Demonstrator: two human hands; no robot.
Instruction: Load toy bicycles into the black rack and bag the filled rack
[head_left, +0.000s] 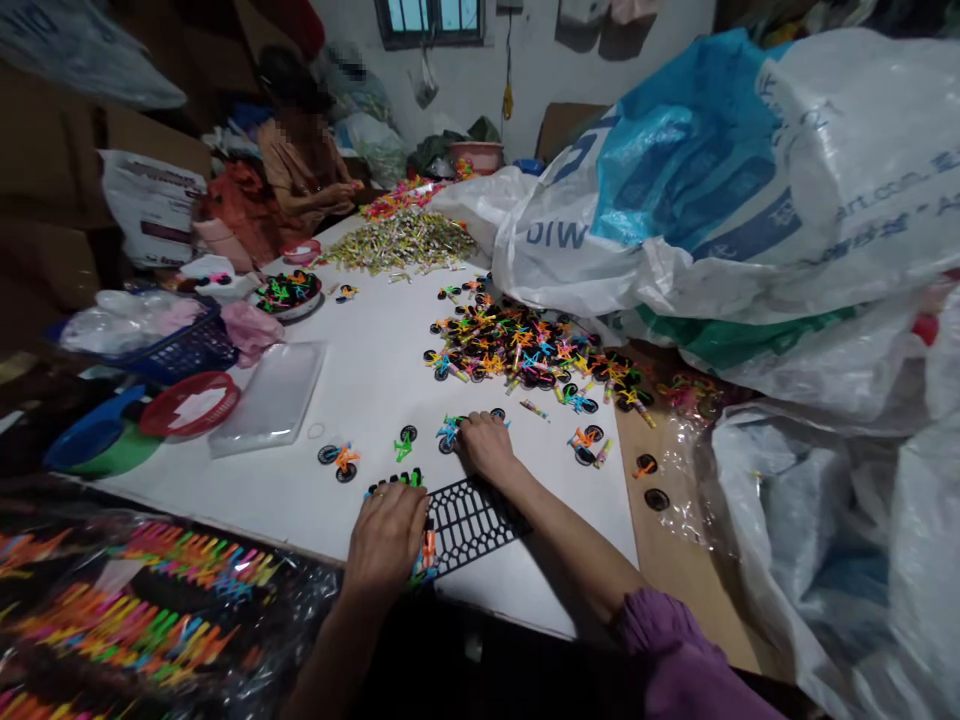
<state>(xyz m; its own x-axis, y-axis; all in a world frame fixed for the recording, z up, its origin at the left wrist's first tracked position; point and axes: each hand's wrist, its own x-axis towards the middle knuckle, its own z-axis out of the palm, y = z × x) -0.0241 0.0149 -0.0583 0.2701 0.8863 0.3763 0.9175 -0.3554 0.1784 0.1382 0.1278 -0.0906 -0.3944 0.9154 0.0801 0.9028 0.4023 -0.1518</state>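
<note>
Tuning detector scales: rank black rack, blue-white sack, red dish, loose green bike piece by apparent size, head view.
1. Blue-white sack
2. Black rack, partly hidden
3. Red dish
4. Loose green bike piece

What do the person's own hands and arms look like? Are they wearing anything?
The left hand and right hand wear no gloves. The right sleeve is purple, with a bunched, wrinkly edge. There seems to be a thin ring on a left finger. I can't see a left sleeve.
</note>
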